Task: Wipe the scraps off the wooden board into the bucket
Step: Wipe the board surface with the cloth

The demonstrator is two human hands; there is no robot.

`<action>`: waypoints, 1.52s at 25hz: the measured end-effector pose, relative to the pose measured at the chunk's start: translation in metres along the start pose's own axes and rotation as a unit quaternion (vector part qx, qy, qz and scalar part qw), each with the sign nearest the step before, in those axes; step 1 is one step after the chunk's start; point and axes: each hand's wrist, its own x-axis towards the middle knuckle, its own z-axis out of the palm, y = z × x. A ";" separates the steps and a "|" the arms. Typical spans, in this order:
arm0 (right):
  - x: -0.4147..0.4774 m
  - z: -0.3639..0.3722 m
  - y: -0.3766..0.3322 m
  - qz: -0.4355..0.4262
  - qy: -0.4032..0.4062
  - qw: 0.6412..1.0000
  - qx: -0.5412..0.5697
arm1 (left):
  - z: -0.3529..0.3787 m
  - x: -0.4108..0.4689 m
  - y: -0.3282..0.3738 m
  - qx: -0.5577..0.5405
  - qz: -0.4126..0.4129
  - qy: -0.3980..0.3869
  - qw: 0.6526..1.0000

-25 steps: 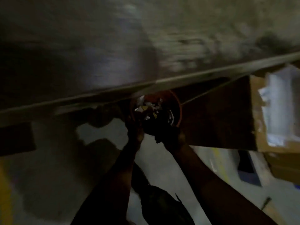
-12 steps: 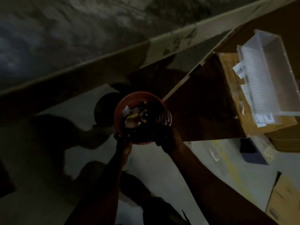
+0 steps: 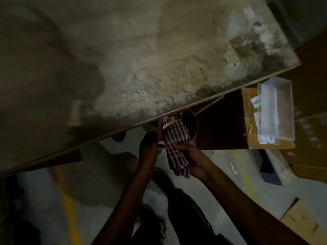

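A dim warehouse or workshop: a stained wooden table (image 3: 159, 59), cardboard boxes (image 3: 247, 121) stacked just right of it, and below it a concrete floor (image 3: 219, 161) painted with a yellow line (image 3: 69, 209).

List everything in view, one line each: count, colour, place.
wooden board: one, worn grey-brown, fills the upper frame
bucket: one, reddish-orange, below the board's near edge
scraps: several, pale, inside the bucket
cloth: one, purple-and-white striped, lying across the bucket's near rim
cardboard box: one, brown, right of the bucket
clear tray: one, transparent, on that box
second box: one, tan, floor at lower right
floor line: one, yellow, lower left
left hand: one, grips the bucket's near rim
right hand: one, holds the cloth's lower part
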 end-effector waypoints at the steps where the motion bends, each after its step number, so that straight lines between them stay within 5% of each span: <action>1: -0.028 0.016 0.002 -0.026 -0.028 0.999 0.007 | -0.006 -0.036 0.016 -0.038 0.003 0.003 0.999; 9: -0.170 0.158 0.004 -0.126 -0.143 0.971 -0.141 | -0.099 -0.212 0.109 -0.189 0.093 0.104 0.972; 12: -0.180 0.223 0.013 -0.236 -0.127 0.906 -0.327 | -0.159 -0.236 0.142 -0.220 0.167 0.167 0.947; 19: -0.167 0.385 0.079 -0.364 -0.201 0.792 -0.447 | -0.330 -0.231 0.166 -0.196 0.251 0.248 0.915; 23: -0.145 0.470 0.127 -0.410 -0.202 0.767 -0.451 | -0.439 -0.203 0.166 -0.131 0.273 0.265 0.915; 27: -0.101 0.516 0.153 -0.481 -0.013 0.597 -0.642 | -0.516 -0.171 0.142 0.023 0.260 0.321 0.910; 31: -0.059 0.538 0.191 -0.585 -0.098 0.412 -0.691 | -0.546 -0.154 0.113 0.105 0.236 0.334 0.907; 34: -0.050 0.543 0.211 -0.600 -0.109 0.378 -0.697 | -0.551 -0.142 0.109 0.100 0.229 0.354 0.901; 36: -0.037 0.542 0.202 -0.632 -0.111 0.319 -0.697 | -0.549 -0.136 0.111 0.070 0.194 0.353 0.913; 38: -0.026 0.551 0.185 -0.611 -0.054 0.355 -0.706 | -0.547 -0.130 0.114 0.066 0.170 0.350 0.919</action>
